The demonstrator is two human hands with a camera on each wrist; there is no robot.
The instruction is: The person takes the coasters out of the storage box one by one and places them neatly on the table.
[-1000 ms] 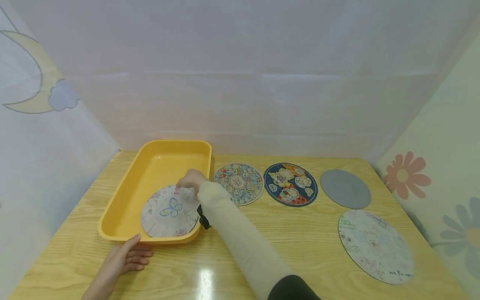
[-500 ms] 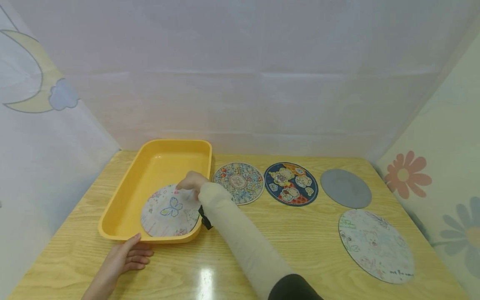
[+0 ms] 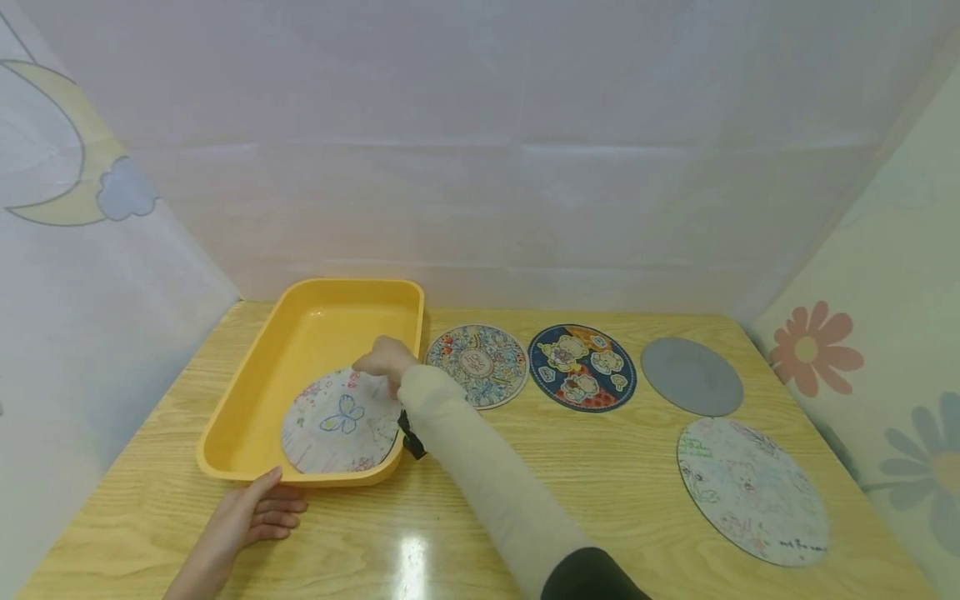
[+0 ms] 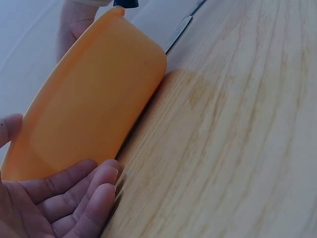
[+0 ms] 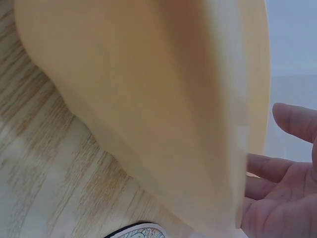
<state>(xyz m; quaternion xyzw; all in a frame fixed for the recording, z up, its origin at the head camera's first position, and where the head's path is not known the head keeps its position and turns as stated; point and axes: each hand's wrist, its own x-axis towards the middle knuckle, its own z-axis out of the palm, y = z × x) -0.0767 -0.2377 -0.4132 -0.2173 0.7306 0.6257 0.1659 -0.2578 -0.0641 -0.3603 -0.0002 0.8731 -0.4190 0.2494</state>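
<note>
A yellow plastic tray (image 3: 322, 317) stands on the left of the table. Inside its near end lies a white round mat (image 3: 330, 433) with a blue-and-yellow butterfly drawing. My left hand (image 3: 243, 521) holds the tray's near edge, thumb on the rim and fingers against the outer wall; the left wrist view shows those fingers (image 4: 94, 193) low beside the tabletop. My right hand (image 3: 386, 360) is over the tray's right rim, by the mat's upper right edge. In the right wrist view its thumb (image 5: 292, 121) stands apart from the fingers, whose tips are hidden behind the rim.
Right of the tray lie a colourful patterned mat (image 3: 477, 367), a dark blue mat (image 3: 582, 368) with cartoon figures, and a plain grey mat (image 3: 692, 377). Another white drawn-on mat (image 3: 752, 492) lies nearer on the right. Cloth walls (image 3: 517, 208) enclose the table.
My right hand has shifted up very slightly, baring more of the pink drawing on the mat. My left hand, the tray and the other mats stay where they were.
</note>
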